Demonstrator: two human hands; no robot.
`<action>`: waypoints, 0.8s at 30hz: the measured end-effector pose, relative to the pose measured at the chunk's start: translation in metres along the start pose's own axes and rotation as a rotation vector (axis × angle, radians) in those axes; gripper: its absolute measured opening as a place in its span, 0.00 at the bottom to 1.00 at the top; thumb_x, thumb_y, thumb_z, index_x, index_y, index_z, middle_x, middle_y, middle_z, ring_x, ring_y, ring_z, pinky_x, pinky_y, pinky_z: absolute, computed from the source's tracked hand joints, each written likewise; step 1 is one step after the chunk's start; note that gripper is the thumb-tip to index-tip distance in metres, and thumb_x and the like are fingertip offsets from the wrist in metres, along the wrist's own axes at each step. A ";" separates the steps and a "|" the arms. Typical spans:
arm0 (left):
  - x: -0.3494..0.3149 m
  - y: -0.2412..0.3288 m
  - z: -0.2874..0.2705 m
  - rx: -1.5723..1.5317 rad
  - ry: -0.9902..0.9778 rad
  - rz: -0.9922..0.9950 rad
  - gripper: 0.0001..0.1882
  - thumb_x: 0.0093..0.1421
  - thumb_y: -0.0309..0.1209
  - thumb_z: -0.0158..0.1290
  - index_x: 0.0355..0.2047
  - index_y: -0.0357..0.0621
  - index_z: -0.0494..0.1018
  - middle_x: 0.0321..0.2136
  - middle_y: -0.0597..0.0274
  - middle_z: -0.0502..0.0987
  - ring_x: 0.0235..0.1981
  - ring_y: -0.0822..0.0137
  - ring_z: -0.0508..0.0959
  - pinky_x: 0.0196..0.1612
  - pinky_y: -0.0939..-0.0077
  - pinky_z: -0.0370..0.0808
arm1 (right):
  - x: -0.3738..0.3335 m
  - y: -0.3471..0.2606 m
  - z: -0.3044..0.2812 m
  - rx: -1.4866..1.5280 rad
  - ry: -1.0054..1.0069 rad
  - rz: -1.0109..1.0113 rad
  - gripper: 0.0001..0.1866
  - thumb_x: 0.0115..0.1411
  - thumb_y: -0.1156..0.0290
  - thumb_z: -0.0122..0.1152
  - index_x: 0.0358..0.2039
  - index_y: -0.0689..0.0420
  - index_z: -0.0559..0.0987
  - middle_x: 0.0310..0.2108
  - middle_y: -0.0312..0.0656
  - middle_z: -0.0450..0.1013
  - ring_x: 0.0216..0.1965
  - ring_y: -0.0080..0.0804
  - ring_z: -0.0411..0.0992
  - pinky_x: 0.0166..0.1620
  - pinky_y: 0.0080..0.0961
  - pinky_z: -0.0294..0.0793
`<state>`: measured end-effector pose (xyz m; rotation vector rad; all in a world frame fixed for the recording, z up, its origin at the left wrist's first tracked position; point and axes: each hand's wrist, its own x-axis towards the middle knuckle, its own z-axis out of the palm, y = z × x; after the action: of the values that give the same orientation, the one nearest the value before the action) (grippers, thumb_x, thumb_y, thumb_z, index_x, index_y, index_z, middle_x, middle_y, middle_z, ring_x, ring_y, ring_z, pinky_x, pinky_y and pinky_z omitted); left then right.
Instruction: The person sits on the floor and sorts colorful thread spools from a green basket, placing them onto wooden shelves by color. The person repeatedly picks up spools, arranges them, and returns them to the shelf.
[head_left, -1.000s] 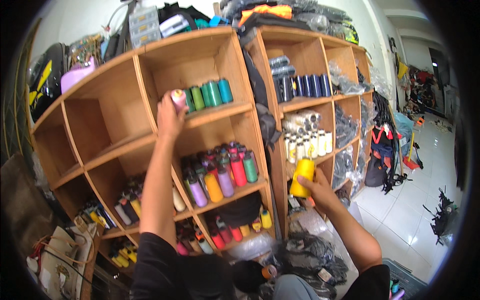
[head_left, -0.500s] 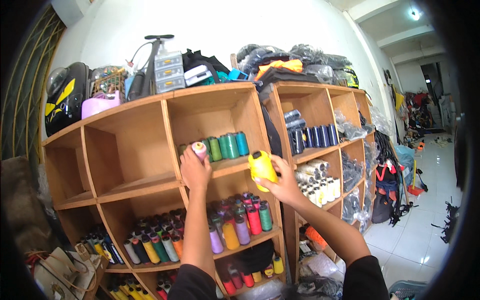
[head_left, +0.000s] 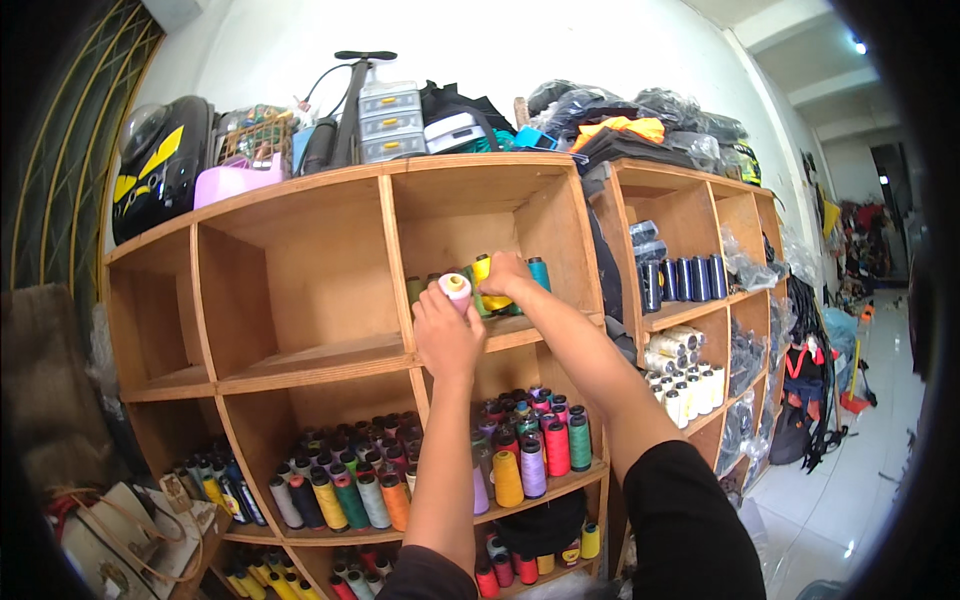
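A pink thread spool (head_left: 455,289) is gripped in my left hand (head_left: 446,332), its end facing me, in front of the upper compartment of the wooden shelf (head_left: 489,164). My right hand (head_left: 508,274) reaches into that same compartment, fingers closed round a yellow thread spool (head_left: 484,268), partly covered by the hand. Green spools stand behind both hands and are mostly hidden. A teal spool (head_left: 539,272) shows to the right of my right hand.
Lower compartments hold many coloured spools, among them a mustard spool (head_left: 508,479) and a red one (head_left: 557,447). A second shelf on the right carries dark blue spools (head_left: 684,279) and white spools (head_left: 690,396). A pump (head_left: 352,110) and drawers (head_left: 390,122) stand on top.
My right hand has carried the yellow spool inward and left, from in front of the shelf into the upper compartment. The pink spool stays in my left hand. The view has shifted left.
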<state>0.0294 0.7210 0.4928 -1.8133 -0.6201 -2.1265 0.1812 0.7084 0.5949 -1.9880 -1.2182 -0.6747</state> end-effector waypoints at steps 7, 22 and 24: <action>-0.001 0.003 -0.001 -0.018 0.018 0.022 0.31 0.52 0.35 0.64 0.53 0.32 0.68 0.42 0.47 0.74 0.44 0.46 0.75 0.47 0.55 0.76 | 0.018 0.025 0.039 0.034 0.032 0.091 0.31 0.43 0.58 0.82 0.46 0.62 0.85 0.50 0.54 0.80 0.53 0.46 0.79 0.55 0.37 0.80; -0.002 0.000 -0.002 -0.036 0.021 0.008 0.39 0.57 0.36 0.65 0.65 0.39 0.62 0.46 0.46 0.80 0.43 0.45 0.78 0.46 0.53 0.76 | 0.019 0.022 0.050 -0.191 -0.144 0.114 0.32 0.52 0.66 0.78 0.58 0.55 0.79 0.61 0.43 0.74 0.56 0.41 0.78 0.44 0.46 0.85; -0.001 -0.001 -0.001 -0.006 0.016 0.049 0.38 0.58 0.37 0.64 0.66 0.39 0.62 0.46 0.47 0.79 0.44 0.46 0.77 0.47 0.55 0.77 | 0.011 0.013 0.041 -0.291 -0.189 0.113 0.29 0.56 0.61 0.75 0.58 0.54 0.79 0.55 0.40 0.78 0.55 0.39 0.79 0.32 0.51 0.84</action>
<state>0.0283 0.7217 0.4914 -1.7939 -0.5601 -2.1114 0.2004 0.7420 0.5735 -2.3884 -1.1568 -0.6490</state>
